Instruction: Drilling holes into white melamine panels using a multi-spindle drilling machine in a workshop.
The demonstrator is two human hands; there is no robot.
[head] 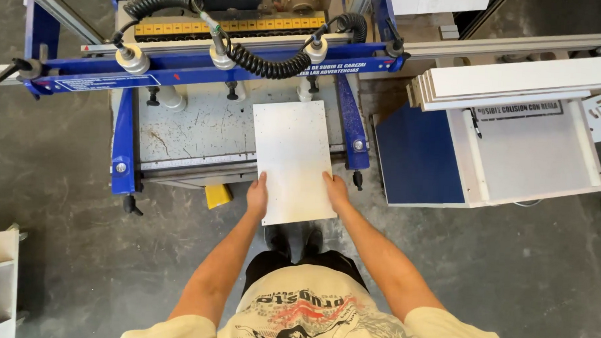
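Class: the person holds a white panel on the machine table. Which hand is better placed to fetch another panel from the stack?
Probably the right hand: the stack of panels lies on that side, while the left hand grips the white panel farther away.

shoes (294, 242) half hidden under white panel (294, 159)

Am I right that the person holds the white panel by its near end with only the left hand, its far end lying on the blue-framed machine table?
Not quite: the head view shows both hands on it. The left hand and the right hand grip the white panel at opposite edges of its near end. The far end does lie on the blue-framed machine table.
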